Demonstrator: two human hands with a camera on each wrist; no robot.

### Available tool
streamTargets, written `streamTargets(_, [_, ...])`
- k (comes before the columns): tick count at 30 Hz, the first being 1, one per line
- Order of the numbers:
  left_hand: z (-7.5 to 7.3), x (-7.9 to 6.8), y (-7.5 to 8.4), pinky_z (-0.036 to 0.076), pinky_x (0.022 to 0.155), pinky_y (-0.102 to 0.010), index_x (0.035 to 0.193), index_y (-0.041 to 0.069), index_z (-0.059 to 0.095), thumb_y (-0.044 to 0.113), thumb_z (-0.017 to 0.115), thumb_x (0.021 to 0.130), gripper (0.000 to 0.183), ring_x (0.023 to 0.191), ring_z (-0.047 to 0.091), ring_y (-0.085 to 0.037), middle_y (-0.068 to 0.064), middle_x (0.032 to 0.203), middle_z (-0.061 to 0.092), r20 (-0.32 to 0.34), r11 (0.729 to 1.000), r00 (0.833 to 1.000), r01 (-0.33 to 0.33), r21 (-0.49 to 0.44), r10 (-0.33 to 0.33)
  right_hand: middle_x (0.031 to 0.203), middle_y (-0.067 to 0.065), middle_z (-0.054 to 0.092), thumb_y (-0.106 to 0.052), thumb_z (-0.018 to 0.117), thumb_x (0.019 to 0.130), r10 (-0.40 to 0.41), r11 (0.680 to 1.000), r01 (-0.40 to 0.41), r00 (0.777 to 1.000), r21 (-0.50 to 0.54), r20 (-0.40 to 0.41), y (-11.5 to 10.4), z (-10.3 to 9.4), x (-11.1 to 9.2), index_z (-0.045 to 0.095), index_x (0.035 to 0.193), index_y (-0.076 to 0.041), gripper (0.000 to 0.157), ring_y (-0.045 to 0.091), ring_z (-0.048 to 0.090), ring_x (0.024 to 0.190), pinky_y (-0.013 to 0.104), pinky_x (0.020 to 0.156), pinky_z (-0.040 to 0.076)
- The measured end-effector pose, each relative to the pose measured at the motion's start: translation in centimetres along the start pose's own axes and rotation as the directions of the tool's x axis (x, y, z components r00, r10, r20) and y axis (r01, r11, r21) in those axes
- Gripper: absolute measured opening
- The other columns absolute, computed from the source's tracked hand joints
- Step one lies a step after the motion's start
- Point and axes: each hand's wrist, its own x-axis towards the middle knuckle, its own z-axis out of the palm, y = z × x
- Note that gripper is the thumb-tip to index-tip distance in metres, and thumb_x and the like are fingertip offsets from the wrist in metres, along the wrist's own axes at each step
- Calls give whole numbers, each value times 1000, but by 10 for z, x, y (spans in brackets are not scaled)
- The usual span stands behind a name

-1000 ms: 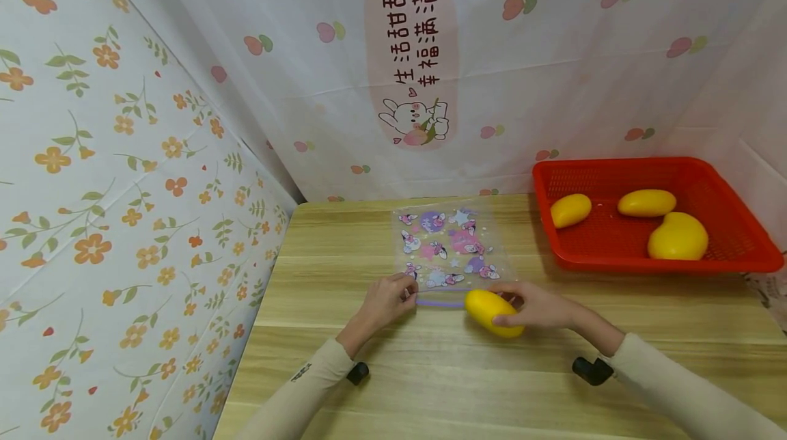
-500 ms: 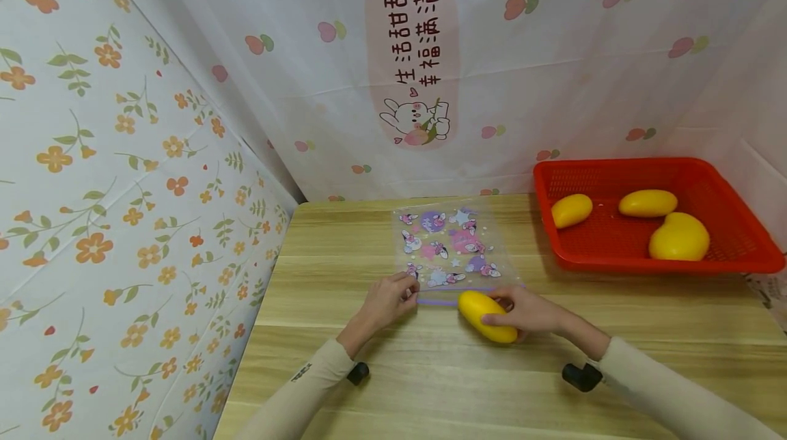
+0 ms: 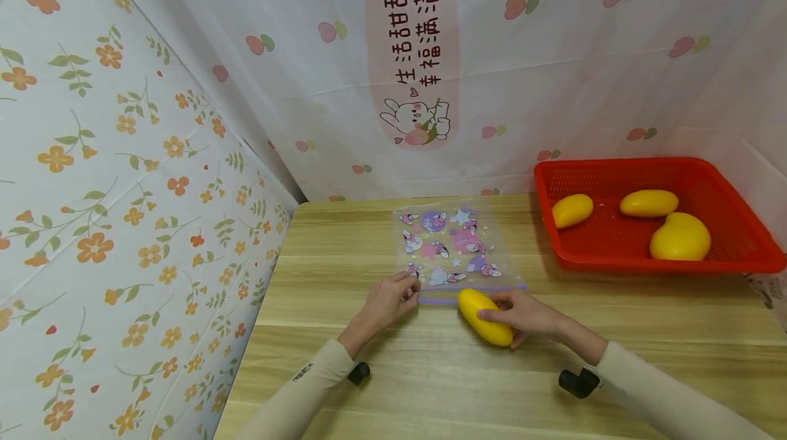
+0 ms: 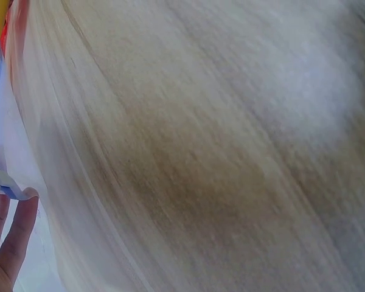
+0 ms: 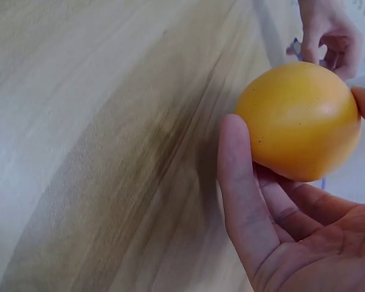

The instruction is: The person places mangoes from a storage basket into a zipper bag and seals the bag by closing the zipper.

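A clear zip bag (image 3: 445, 264) with pink and purple cartoon prints lies flat on the table, its purple zip edge towards me. At the left end of that edge my left hand (image 3: 384, 300) pinches the bag's corner; the left wrist view shows thumb and fingers (image 4: 18, 237) at the blue zip strip. My right hand (image 3: 530, 315) grips a smooth yellow mango (image 3: 478, 320) from its right side. In the head view the mango overlaps the zip edge and looks tilted, its upper end against the bag's mouth. The right wrist view has the mango (image 5: 301, 121) between thumb and fingers.
At the back right of the wooden table (image 3: 467, 392) stands a red plastic basket (image 3: 652, 265). Inside lie three yellow mangoes, one a rounder mango (image 3: 679, 238). A printed curtain (image 3: 295, 85) hangs behind the table, with a flowered cloth (image 3: 123, 221) on the left.
My right hand has shifted the mango slightly left and towards me, turning it a little steeper. More of the zip edge's right end now shows. The left hand keeps its place.
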Motion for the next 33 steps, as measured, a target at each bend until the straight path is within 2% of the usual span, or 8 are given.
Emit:
streamTargets(9, [1,-1,0,45,53,-14,89,14,65,4,71,85,12,68,64,-7,2,87,67,-8,1000,1000,-6,-1,6,99,13,60,-41,65,100,29,996,-28,1000,86,-7,0,7,-1,58,133,5,57,27,62,84,45,60,60])
streamTargets(16, [2,0,1,45,54,-12,88,14,66,3,75,84,15,68,64,-6,5,85,64,-3,1000,1000,-20,11,20,98,13,58,-41,65,100,51,991,-47,998,126,-30,-3,12,-2,59,129,7,56,27,62,81,43,59,60])
streamTargets(23, [0,-1,5,48,55,-16,89,11,65,-1,74,83,16,67,63,-8,3,85,62,-23,999,999,-28,-47,27,99,15,56,-45,66,98,124,979,-113,991,167,-57,-6,17,-3,58,129,9,63,27,63,81,42,58,60])
streamTargets(27, [-1,-1,5,47,55,-15,89,11,66,-1,75,82,17,66,63,-7,3,85,63,-26,998,999,-34,-43,33,98,15,56,-48,65,98,158,970,-142,985,197,-65,-6,18,-2,59,124,9,62,27,63,80,41,58,60])
streamTargets(33, [-1,-2,4,47,56,-15,90,12,66,1,72,85,13,68,63,-7,3,87,63,-10,999,1000,-27,-40,26,96,16,56,-49,64,98,166,960,-146,984,237,-66,-4,21,2,61,117,7,59,27,63,78,40,59,60])
